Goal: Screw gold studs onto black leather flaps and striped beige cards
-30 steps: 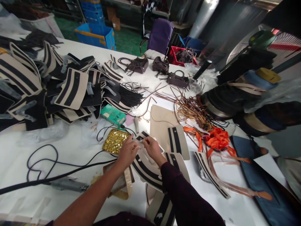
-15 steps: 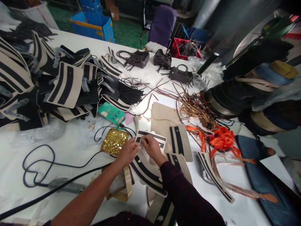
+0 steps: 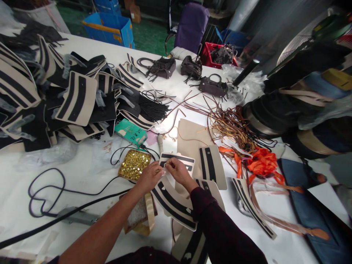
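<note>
Black stripes on beige are carried by the panels (image 3: 76, 98) at the upper left of the frame and by the curved panel (image 3: 176, 205) at lower centre. The surface (image 3: 82, 157) is finished in white. Gold is shown by the studs (image 3: 134, 164), green by the small box (image 3: 131, 132) marked in black. The ribbon (image 3: 262, 161) at right is coloured bright orange, the chair (image 3: 191, 27) at top centre purple, the crate (image 3: 110, 30) at upper left blue with yellow-orange strips.
</note>
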